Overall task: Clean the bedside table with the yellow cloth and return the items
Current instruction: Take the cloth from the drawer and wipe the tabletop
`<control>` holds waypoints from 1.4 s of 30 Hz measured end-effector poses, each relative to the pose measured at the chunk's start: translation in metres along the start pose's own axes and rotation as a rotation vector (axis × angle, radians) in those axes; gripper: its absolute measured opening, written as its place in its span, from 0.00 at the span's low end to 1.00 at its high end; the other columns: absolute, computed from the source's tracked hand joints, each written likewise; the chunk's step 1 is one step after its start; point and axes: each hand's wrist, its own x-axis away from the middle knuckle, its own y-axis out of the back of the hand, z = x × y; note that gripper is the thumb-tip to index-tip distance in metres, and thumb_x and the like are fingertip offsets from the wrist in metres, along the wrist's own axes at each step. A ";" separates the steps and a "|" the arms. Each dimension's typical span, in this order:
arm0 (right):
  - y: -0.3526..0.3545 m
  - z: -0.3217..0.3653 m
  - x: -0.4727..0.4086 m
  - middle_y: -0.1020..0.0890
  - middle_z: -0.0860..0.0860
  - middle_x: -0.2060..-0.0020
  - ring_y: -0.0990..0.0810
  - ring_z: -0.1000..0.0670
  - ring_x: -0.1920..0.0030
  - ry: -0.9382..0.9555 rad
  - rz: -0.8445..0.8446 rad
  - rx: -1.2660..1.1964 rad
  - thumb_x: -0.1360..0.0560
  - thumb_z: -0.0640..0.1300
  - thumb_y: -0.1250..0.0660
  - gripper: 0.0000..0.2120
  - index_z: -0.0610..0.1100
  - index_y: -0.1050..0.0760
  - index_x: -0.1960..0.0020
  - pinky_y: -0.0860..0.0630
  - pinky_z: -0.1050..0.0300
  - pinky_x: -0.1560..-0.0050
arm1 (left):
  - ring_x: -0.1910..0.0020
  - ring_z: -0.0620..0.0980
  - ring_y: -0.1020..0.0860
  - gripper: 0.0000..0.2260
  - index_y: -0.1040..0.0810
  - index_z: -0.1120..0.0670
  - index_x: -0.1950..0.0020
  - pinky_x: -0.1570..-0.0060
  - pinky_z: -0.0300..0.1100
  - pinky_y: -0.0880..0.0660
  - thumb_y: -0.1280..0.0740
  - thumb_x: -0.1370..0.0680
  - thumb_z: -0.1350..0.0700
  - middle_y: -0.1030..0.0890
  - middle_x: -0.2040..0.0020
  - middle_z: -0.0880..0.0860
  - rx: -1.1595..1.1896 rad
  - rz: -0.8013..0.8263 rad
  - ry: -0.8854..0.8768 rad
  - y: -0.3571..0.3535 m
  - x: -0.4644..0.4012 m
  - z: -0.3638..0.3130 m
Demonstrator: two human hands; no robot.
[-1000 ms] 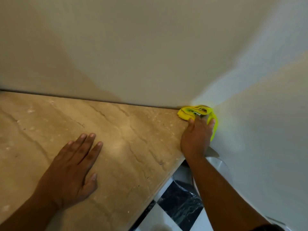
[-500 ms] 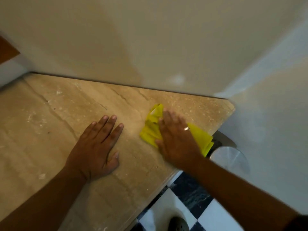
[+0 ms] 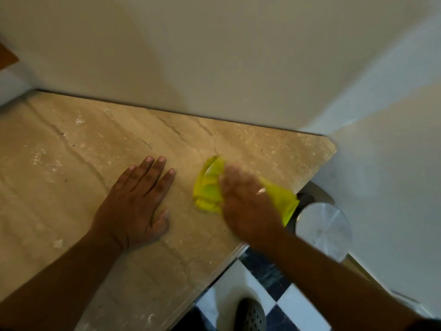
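I am pressing my right hand (image 3: 248,206) down on the yellow cloth (image 3: 210,189), which is lying bunched on the beige marble top of the bedside table (image 3: 71,149), toward its right end and near the front edge. My right hand is blurred, so I cannot tell whether its fingers are lying straight over the cloth or curling into it; the cloth is showing past my hand on both sides, crumpled folds toward the left and a flatter tail toward the right that is reaching the table's edge. A pale ring-like glint is showing on one finger of that hand. My left hand (image 3: 136,204) is resting palm down on the marble just beside the cloth, not touching it, fingers straight and close together, thumb out to the side. Whitish specks are lying on the stone at the left. Beyond the right edge a round metal lid (image 3: 324,230) is sitting lower down, over a black-and-white checkered floor (image 3: 269,283), where a dark perforated shoe (image 3: 250,316) is showing
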 end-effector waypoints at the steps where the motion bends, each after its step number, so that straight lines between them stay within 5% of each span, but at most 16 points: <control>1: 0.006 -0.020 -0.014 0.38 0.35 0.25 0.39 0.35 0.25 -0.144 -0.003 0.004 0.20 0.45 0.39 0.26 0.35 0.37 0.25 0.36 0.37 0.29 | 0.22 0.59 0.43 0.36 0.40 0.55 0.22 0.27 0.56 0.44 0.42 0.29 0.43 0.42 0.22 0.58 -0.002 -0.004 0.003 -0.001 0.001 0.001; 4: 0.011 -0.013 -0.024 0.44 0.36 0.23 0.45 0.36 0.23 -0.539 -0.041 -0.050 0.19 0.46 0.43 0.27 0.36 0.43 0.23 0.45 0.39 0.24 | 0.22 0.58 0.45 0.36 0.40 0.55 0.22 0.26 0.55 0.46 0.42 0.28 0.43 0.43 0.21 0.58 0.007 -0.005 0.002 -0.003 0.000 0.002; 7: -0.001 0.050 0.019 0.39 0.37 0.25 0.40 0.38 0.24 -0.242 -0.017 -0.049 0.20 0.49 0.42 0.27 0.37 0.38 0.25 0.40 0.39 0.26 | 0.22 0.59 0.44 0.36 0.39 0.55 0.23 0.26 0.56 0.46 0.41 0.29 0.43 0.42 0.21 0.58 -0.011 -0.002 0.001 -0.001 0.000 0.002; 10: 0.004 0.013 0.021 0.35 0.38 0.26 0.35 0.38 0.26 -0.005 0.057 -0.007 0.20 0.53 0.46 0.28 0.38 0.33 0.27 0.34 0.38 0.30 | 0.22 0.59 0.44 0.37 0.40 0.55 0.22 0.27 0.56 0.45 0.41 0.30 0.43 0.43 0.21 0.58 -0.031 0.024 0.004 0.000 -0.001 0.001; 13: 0.009 -0.019 -0.005 0.39 0.37 0.25 0.38 0.37 0.25 -0.225 -0.007 0.021 0.19 0.52 0.46 0.28 0.37 0.37 0.25 0.40 0.40 0.26 | 0.22 0.59 0.45 0.37 0.41 0.55 0.22 0.26 0.55 0.47 0.42 0.29 0.43 0.43 0.21 0.58 -0.030 0.010 0.009 -0.004 -0.001 0.002; 16: -0.001 0.027 0.003 0.41 0.37 0.24 0.41 0.37 0.24 -0.446 -0.059 -0.016 0.21 0.53 0.46 0.30 0.37 0.39 0.24 0.46 0.40 0.25 | 0.22 0.58 0.46 0.37 0.42 0.54 0.22 0.26 0.55 0.48 0.42 0.29 0.43 0.44 0.21 0.58 -0.013 -0.017 -0.002 -0.007 -0.001 0.003; 21: -0.009 0.045 0.042 0.40 0.39 0.24 0.41 0.40 0.24 -0.013 0.014 -0.036 0.19 0.58 0.48 0.30 0.39 0.38 0.25 0.42 0.42 0.25 | 0.23 0.59 0.43 0.37 0.39 0.55 0.23 0.27 0.56 0.45 0.40 0.30 0.43 0.42 0.21 0.58 -0.017 -0.031 -0.001 -0.005 -0.001 0.001; 24: -0.003 -0.001 0.023 0.40 0.39 0.24 0.39 0.39 0.25 0.005 0.002 0.013 0.19 0.59 0.49 0.31 0.39 0.38 0.24 0.38 0.41 0.27 | 0.22 0.58 0.45 0.37 0.41 0.54 0.22 0.26 0.55 0.46 0.41 0.29 0.42 0.43 0.21 0.58 -0.031 -0.007 0.002 -0.007 -0.001 0.004; 28: 0.000 -0.035 -0.009 0.41 0.37 0.24 0.42 0.36 0.24 -0.364 -0.061 0.005 0.19 0.56 0.51 0.31 0.37 0.41 0.23 0.43 0.40 0.26 | 0.22 0.57 0.47 0.37 0.42 0.54 0.21 0.25 0.55 0.48 0.42 0.29 0.42 0.45 0.21 0.57 -0.030 0.004 0.006 -0.010 0.001 0.005; 32: -0.004 0.016 -0.029 0.47 0.37 0.22 0.49 0.38 0.22 -0.829 -0.126 -0.132 0.19 0.54 0.53 0.31 0.37 0.48 0.22 0.51 0.40 0.23 | 0.22 0.58 0.46 0.37 0.41 0.54 0.22 0.26 0.55 0.47 0.41 0.29 0.42 0.44 0.21 0.57 -0.026 0.004 0.005 -0.007 0.001 0.005; 38: -0.007 0.044 0.049 0.42 0.37 0.23 0.44 0.38 0.23 -0.111 0.023 -0.029 0.19 0.55 0.48 0.30 0.38 0.41 0.24 0.46 0.41 0.25 | 0.23 0.59 0.43 0.37 0.38 0.55 0.23 0.27 0.57 0.43 0.40 0.30 0.43 0.41 0.22 0.58 -0.004 -0.030 -0.010 -0.005 -0.002 0.003; 40: -0.005 0.007 0.038 0.40 0.37 0.24 0.41 0.38 0.24 -0.108 0.006 -0.006 0.19 0.54 0.47 0.29 0.38 0.39 0.24 0.43 0.40 0.25 | 0.22 0.58 0.44 0.37 0.39 0.55 0.23 0.27 0.56 0.44 0.39 0.30 0.43 0.43 0.21 0.58 -0.001 -0.038 -0.022 -0.006 -0.002 0.003; 42: 0.000 -0.035 0.013 0.40 0.35 0.25 0.40 0.35 0.25 -0.367 -0.080 0.004 0.19 0.50 0.45 0.28 0.35 0.40 0.24 0.42 0.37 0.25 | 0.22 0.58 0.46 0.37 0.41 0.55 0.22 0.27 0.56 0.46 0.40 0.30 0.43 0.44 0.21 0.57 -0.001 -0.040 -0.025 -0.008 -0.001 0.005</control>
